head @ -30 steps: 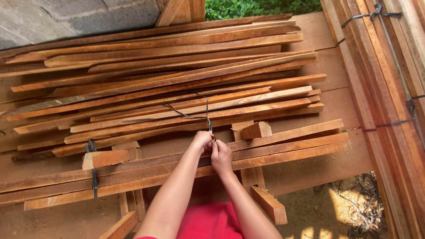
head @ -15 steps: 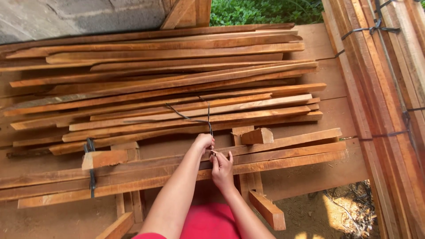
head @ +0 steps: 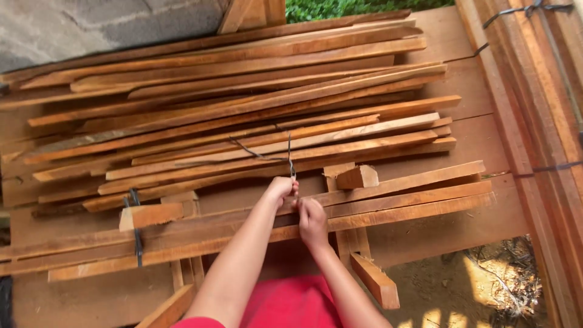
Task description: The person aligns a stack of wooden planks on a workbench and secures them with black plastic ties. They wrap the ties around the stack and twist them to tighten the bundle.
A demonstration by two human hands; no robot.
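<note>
Now, line by line:
Left hand: the left hand (head: pixel 282 189) is curling into a fist, pinching the lower end of the wire (head: pixel 289 159) between thumb and fingers, near the centre of the view.
Right hand: the right hand (head: pixel 312 220) is sitting just at 4 o'clock of the left, touching it; its fingers are bending inward toward the same wire end, but I cannot tell whether they are actually gripping it.
Wire: the thin dark wire is rising straight toward 12 o'clock from the left hand, while a second strand is trailing off toward 10 o'clock across the slats (head: pixel 243 103).
Slats: long reddish wooden slats are lying in a loose pile, running from 9 o'clock to 3 o'clock and filling the upper half of the view.
Bundle: a flatter bundle (head: pixel 401 197) of slats is lying under both hands, nearer the person.
Strap: a dark strap (head: pixel 136 234) is wrapping that bundle at 8 o'clock of the hands.
Blocks: one short block (head: pixel 357 177) is sitting at 2 o'clock of the right hand; another (head: pixel 150 215) is lying beside the strap.
Tabletop: a plank tabletop (head: pixel 480 136) is carrying everything.
Planks: tied planks (head: pixel 546 121) are stretching along the 3 o'clock edge.
</note>
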